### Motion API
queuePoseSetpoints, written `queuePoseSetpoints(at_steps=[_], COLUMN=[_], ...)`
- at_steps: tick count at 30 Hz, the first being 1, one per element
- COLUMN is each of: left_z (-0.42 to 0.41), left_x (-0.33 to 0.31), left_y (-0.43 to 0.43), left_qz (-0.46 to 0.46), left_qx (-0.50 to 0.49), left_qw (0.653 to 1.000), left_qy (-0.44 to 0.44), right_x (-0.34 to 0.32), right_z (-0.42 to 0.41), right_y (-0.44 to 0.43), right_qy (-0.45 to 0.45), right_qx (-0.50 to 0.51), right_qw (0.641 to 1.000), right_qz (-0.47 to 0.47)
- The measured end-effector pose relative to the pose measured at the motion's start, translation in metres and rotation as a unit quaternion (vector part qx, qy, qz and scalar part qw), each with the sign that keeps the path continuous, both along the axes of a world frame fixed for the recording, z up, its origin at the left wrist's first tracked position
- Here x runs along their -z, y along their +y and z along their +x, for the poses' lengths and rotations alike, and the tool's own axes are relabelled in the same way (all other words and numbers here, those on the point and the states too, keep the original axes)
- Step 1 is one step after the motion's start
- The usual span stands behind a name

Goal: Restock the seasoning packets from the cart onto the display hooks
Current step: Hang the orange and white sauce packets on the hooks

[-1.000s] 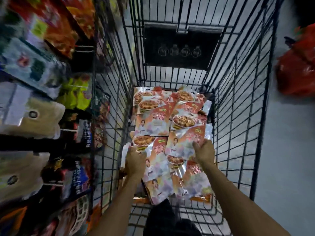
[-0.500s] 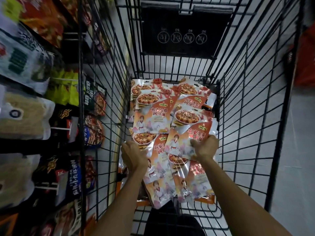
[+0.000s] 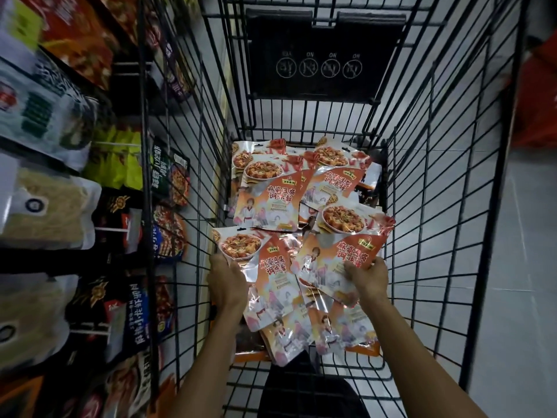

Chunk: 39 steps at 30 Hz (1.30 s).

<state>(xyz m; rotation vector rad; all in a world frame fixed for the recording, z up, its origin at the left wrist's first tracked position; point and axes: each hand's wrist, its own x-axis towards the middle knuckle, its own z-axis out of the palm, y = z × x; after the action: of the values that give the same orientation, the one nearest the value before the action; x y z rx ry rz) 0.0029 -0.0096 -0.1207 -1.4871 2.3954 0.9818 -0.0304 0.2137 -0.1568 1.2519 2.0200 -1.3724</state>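
Note:
Several shiny orange-and-white seasoning packets (image 3: pixel 268 197) with a tofu dish picture lie piled in the black wire cart (image 3: pixel 428 224). My left hand (image 3: pixel 226 282) grips the left edge of a near-left packet (image 3: pixel 265 267). My right hand (image 3: pixel 366 274) grips the lower edge of a right-hand packet (image 3: pixel 343 245), which is tilted up off the pile. More packets (image 3: pixel 340 330) lie under both, near the cart's front end.
Display hooks with hanging packets fill the left side: black packets (image 3: pixel 120 309), green packets (image 3: pixel 120 158), beige noodle-like bags (image 3: pixel 45 206). A black child-seat flap (image 3: pixel 322 55) stands at the cart's far end. Grey tiled floor (image 3: pixel 521 267) lies to the right, with red goods (image 3: pixel 539 95).
Both hands have closed on packets and drawn them up and apart; the right-hand packet has lifted off the pile. The view has tipped closer over the cart.

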Motion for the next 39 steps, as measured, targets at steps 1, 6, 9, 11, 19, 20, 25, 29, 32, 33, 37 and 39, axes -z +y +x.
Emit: queuePoseSetpoints(at_steps=[1,6,9,11,19,20,25,29,32,33,37,39], left_z=[0.000,-0.006,-0.012,-0.015,-0.013,-0.012,0.003,0.016,0.032,0.037,0.073,0.100], left_x=[-0.001,0.002,0.009,0.015,0.016,0.012,-0.024,-0.061,-0.102,-0.117,-0.171,-0.202], left_y=[0.003,0.012,0.014,0.014,0.015,0.016,0.012,-0.001,-0.013,-0.016,-0.028,-0.030], left_qz=[0.022,0.141,0.189,0.215,0.242,0.246,0.236,0.250,0.238,0.238,0.236,0.220], left_qx=[-0.025,-0.173,-0.220,-0.246,-0.268,-0.257,-0.181,-0.131,-0.115,-0.117,-0.124,-0.129], left_qw=[0.999,0.971,0.955,0.944,0.932,0.933,0.947,0.947,0.939,0.934,0.913,0.900], left_qy=[0.019,0.085,0.061,0.047,0.042,0.053,0.120,0.155,0.218,0.239,0.310,0.355], right_x=[-0.001,-0.003,-0.003,-0.002,-0.015,-0.019,-0.048,-0.083,-0.123,-0.138,-0.201,-0.235], right_z=[0.002,0.009,0.007,0.007,0.003,0.004,0.006,0.003,0.001,0.001,0.005,0.011], right_y=[0.000,0.003,0.003,0.003,0.003,0.002,0.000,0.001,0.003,0.003,0.002,-0.001], right_qy=[-0.003,-0.002,-0.003,0.005,-0.033,-0.033,0.007,0.054,0.095,0.108,0.151,0.174], right_qx=[0.008,0.028,0.050,0.053,0.097,0.097,0.066,-0.001,-0.091,-0.124,-0.230,-0.285], right_qw=[1.000,0.996,0.992,0.991,0.969,0.966,0.967,0.970,0.963,0.958,0.932,0.911], right_qz=[-0.017,-0.082,-0.116,-0.126,-0.225,-0.237,-0.245,-0.237,-0.234,-0.234,-0.237,-0.244])
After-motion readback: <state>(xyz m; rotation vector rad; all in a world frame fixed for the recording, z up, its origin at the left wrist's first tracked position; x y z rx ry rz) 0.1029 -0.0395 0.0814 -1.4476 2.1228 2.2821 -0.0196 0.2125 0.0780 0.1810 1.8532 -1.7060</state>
